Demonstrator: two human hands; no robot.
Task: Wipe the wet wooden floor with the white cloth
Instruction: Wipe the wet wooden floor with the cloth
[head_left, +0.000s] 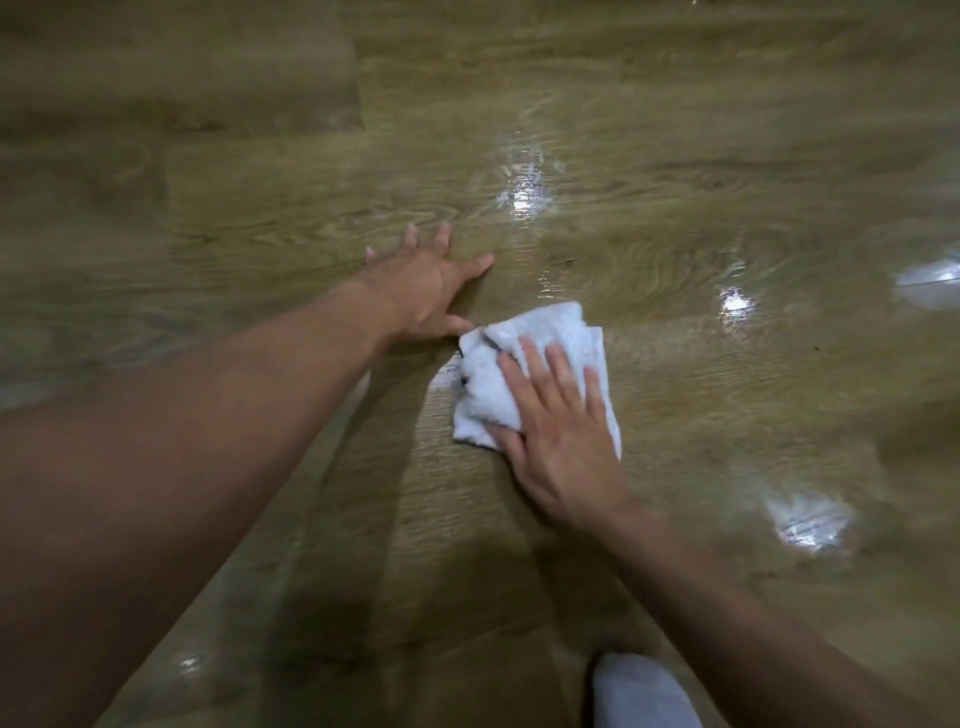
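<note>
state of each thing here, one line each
wooden floor, wet, shiny patches ahead and to the right
right hand, fingers straight, pressing down
white cloth, crumpled, pinned to the floor under the right hand
left hand, fingers spread, flat on the floor beside the cloth

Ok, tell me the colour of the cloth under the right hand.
White, with small dark marks: the cloth, head view.

Indoor room, glossy wood-plank floor (675, 156)

L hand (423, 291) flat, palm down, fingers (442, 240) spread, R hand (561, 431) flat, palm down, fingers straight
</note>
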